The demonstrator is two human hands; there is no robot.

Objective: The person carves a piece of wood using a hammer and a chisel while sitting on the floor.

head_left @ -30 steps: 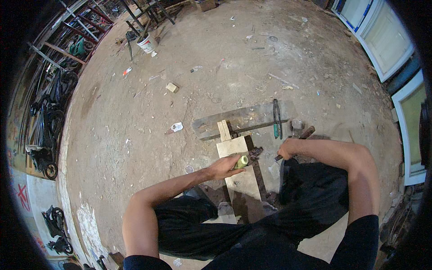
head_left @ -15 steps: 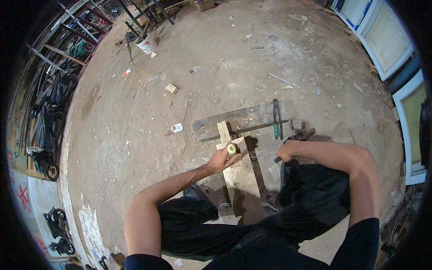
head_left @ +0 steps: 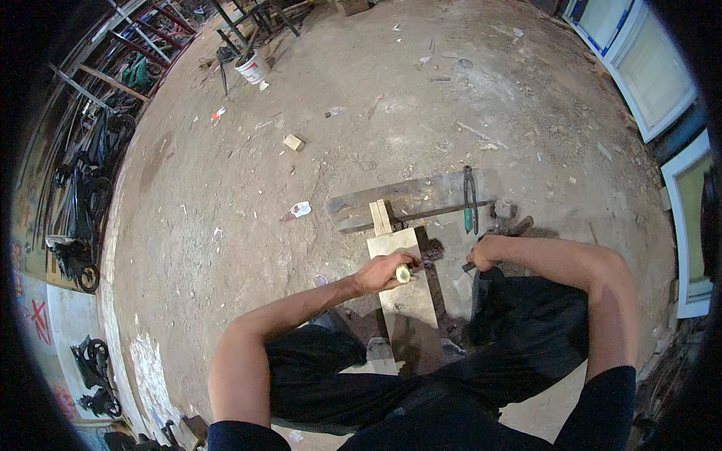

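Note:
My left hand is closed round the pale yellow-green handle of a chisel-like tool, above a light wooden board. The handle's round end faces up; its working end is hidden. The board runs from between my legs to a dark plank lying crosswise. Small pale wood strips stick out at the board's far end. To the right, my right hand is closed round a dark, bar-like tool, held beside my right knee. Most of that tool is hidden by the hand.
Pincers with a green grip lie across the plank's right end. A small wood block and litter lie on the dirt floor. Farther off stand a white bucket, motorcycles at left and white-framed panels at right.
My left hand has shifted slightly toward me and right along the board, and the handle's end has tipped nearer me. My right hand has hardly moved. The view has shifted slightly.

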